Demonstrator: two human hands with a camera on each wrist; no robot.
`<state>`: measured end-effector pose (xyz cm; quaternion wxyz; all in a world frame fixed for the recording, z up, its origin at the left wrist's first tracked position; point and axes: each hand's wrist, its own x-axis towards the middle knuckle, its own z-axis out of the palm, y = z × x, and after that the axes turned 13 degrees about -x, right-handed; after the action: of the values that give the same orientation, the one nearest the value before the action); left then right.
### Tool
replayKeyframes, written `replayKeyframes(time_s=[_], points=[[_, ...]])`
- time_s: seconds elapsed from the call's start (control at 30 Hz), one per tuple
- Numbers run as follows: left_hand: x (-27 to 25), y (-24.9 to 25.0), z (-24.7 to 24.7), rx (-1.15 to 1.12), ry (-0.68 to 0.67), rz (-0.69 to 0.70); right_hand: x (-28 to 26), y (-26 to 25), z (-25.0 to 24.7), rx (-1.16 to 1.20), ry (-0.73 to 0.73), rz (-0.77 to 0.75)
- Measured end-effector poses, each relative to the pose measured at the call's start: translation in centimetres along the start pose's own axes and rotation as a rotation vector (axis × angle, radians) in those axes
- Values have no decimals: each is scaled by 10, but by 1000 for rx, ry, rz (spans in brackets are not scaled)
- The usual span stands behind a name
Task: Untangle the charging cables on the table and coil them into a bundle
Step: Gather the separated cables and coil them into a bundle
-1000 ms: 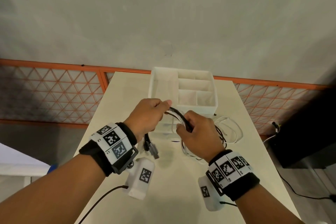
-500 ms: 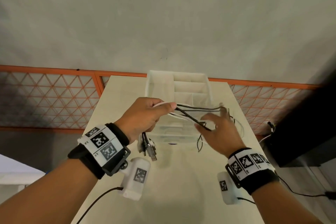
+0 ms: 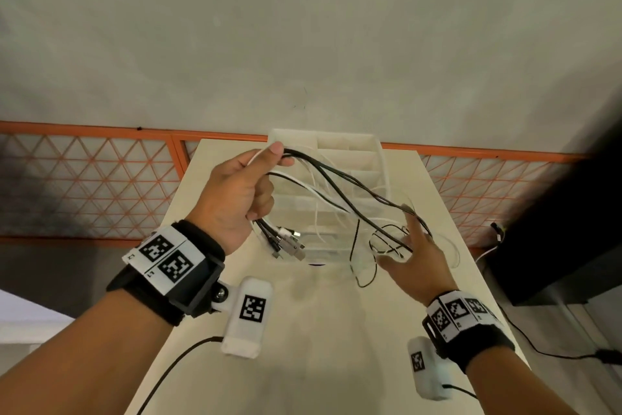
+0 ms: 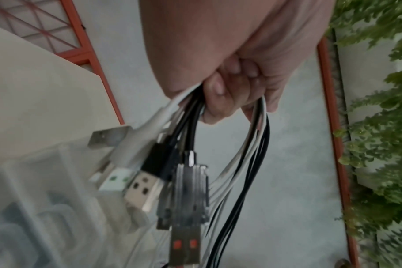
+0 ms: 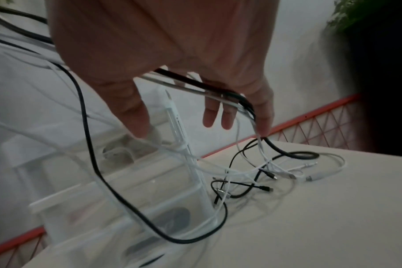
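Observation:
My left hand [image 3: 266,169] is raised above the table and grips a bundle of black and white charging cables [image 3: 336,192]. Their USB plugs [image 3: 289,244] hang below the fist, and show close up as plugs [image 4: 145,188] under the curled fingers [image 4: 218,98]. The strands run down to the right and lie across the spread fingers of my right hand [image 3: 412,243]. In the right wrist view the cables [image 5: 218,92] rest against those straight fingers [image 5: 262,117]. The loose cable ends [image 5: 264,174] lie tangled on the table.
A clear plastic organizer with compartments [image 3: 346,145] stands at the far end of the beige table [image 3: 319,347], right behind the cables, and shows as the organizer [image 5: 186,145] beside my right hand. An orange lattice fence [image 3: 84,179] runs behind. A black object [image 3: 555,246] sits off the table's right edge.
My right hand released its grip on the cables, opened, and slid right and down along the strands. My left hand rose with the bundle, stretching the cables out between the hands.

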<state>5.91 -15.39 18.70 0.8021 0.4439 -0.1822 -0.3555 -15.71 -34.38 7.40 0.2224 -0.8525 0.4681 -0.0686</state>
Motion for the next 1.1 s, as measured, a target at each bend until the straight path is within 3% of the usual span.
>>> replayKeyframes(time_s=[0.13,0.2,0.33,0.47,0.53,0.6,0.7,0.8,0.9,1.0,1.1], points=[[1,-2,-6,120,5,-30,-2,1,7,-76,-341,51],[-1,-6,-12,233,17,-72,-11,-6,5,-117,-439,17],[-4,-8,-16,291,33,-152,-21,-53,-35,-150,-244,-206],[-9,-9,1,303,-28,-179,-39,-114,-54,49,157,-471],[-12,-10,13,306,-80,-196,-39,-133,-39,78,170,-531],[-12,-6,17,266,-95,-198,-29,-132,-18,134,148,-486],[-9,10,6,191,-36,-166,-9,-100,-8,99,174,-229],[-7,19,-18,372,43,-130,9,-64,-23,69,261,-5],[-7,1,-48,628,87,-139,19,-50,-54,340,408,158],[-9,-31,-74,719,78,-197,21,-51,-73,515,490,188],[-15,-61,-89,620,25,-364,21,-59,-70,522,467,116]])
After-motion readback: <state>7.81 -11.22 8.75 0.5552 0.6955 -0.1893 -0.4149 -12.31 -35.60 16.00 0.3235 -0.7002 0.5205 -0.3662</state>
